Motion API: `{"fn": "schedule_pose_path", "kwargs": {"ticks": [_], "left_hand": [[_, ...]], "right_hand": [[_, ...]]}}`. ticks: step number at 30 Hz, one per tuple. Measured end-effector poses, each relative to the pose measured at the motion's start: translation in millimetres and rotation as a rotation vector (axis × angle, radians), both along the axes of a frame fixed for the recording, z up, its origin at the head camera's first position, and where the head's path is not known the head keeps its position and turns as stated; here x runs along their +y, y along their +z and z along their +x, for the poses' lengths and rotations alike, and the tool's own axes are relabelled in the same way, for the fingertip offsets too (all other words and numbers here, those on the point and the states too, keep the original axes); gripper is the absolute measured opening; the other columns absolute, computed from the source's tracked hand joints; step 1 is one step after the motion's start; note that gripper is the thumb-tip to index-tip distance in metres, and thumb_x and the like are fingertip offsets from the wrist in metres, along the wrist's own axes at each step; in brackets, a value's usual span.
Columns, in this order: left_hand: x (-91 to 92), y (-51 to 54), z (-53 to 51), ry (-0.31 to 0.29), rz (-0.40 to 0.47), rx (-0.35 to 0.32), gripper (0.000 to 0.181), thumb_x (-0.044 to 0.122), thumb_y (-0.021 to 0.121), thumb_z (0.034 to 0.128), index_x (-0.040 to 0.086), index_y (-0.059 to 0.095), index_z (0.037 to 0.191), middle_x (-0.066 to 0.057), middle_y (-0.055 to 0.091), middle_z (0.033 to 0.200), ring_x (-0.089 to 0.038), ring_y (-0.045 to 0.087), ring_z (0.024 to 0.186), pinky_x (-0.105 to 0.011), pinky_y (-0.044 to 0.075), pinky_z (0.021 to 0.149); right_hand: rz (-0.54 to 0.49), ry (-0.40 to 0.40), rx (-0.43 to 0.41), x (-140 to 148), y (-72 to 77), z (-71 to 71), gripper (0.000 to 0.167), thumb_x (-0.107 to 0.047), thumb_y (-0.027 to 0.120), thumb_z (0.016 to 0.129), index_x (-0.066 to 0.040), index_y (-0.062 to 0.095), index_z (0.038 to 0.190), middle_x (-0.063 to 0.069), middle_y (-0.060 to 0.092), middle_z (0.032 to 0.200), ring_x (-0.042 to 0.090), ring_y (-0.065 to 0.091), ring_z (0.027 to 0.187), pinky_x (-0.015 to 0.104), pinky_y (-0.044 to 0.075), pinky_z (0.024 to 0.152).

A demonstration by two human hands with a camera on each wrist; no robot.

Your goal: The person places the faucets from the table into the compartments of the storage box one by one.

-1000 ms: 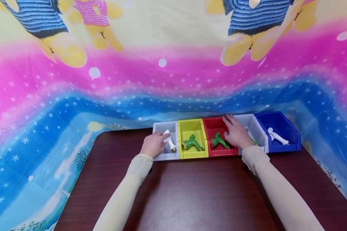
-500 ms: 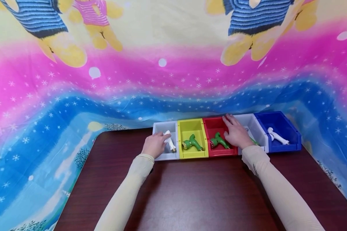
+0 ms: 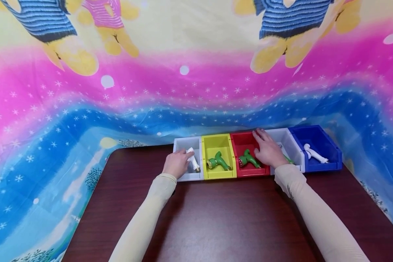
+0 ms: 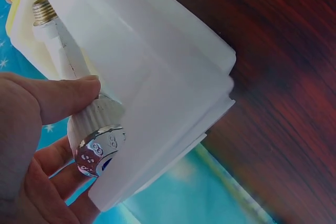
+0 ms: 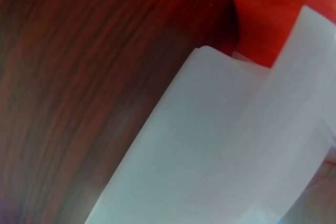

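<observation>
My left hand (image 3: 176,164) reaches into the leftmost white bin (image 3: 187,178) and pinches a white tap (image 3: 194,163). In the left wrist view, the thumb presses the tap's body (image 4: 97,116) while the other fingers lie on its far side; its brass threaded end points away. At the divider between the red bin (image 3: 253,173) and the right-hand white bin (image 3: 300,151), my right hand (image 3: 269,150) rests with loosely extended fingers. A green tap (image 3: 247,159) lies near its thumb. Another green item (image 3: 289,160) is mostly hidden behind the right hand.
All the bins stand in a row at the back of a dark wooden table (image 3: 229,218). The yellow bin (image 3: 219,175) holds a green tap (image 3: 218,162), and the blue bin (image 3: 334,162) a white tap (image 3: 314,154). A printed cloth (image 3: 183,91) hangs behind.
My left hand has shifted slightly to the right over the white tap, which lies in nearly the same place. The right hand stays put on the bins.
</observation>
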State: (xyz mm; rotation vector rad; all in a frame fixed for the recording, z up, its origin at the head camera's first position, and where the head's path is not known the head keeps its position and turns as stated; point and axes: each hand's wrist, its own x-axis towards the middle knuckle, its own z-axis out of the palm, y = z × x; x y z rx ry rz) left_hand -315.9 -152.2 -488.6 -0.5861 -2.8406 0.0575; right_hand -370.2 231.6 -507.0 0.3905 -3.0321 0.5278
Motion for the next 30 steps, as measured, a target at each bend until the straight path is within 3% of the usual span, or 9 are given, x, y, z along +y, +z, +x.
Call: {"fn": "schedule_pose_path", "kwargs": {"ticks": [15, 30], "left_hand": [[3.0, -7.9, -3.8, 0.023, -0.045, -0.021, 0.034, 0.019, 0.073, 0.096, 0.027, 0.072, 0.129, -0.008, 0.073, 0.105, -0.025, 0.069, 0.083, -0.041, 0.06, 0.074], [3.5, -16.5, -6.9, 0.005, -0.096, 0.023, 0.032, 0.017, 0.075, 0.0929, 0.027, 0.074, 0.123, -0.006, 0.072, 0.091, -0.023, 0.065, 0.069, -0.039, 0.057, 0.065]], "right_hand": [[-0.003, 0.003, 0.006, 0, -0.7, -0.6, 0.076, -0.018, 0.056, 0.101, -0.007, 0.018, 0.166, 0.021, 0.012, 0.173, 0.042, 0.007, 0.16, 0.065, 0.018, 0.124], [-0.016, -0.01, 0.006, 0, -0.9, 1.2, 0.076, -0.019, 0.056, 0.101, -0.008, 0.02, 0.166, 0.018, 0.012, 0.174, 0.04, 0.007, 0.16, 0.067, 0.02, 0.122]]}}
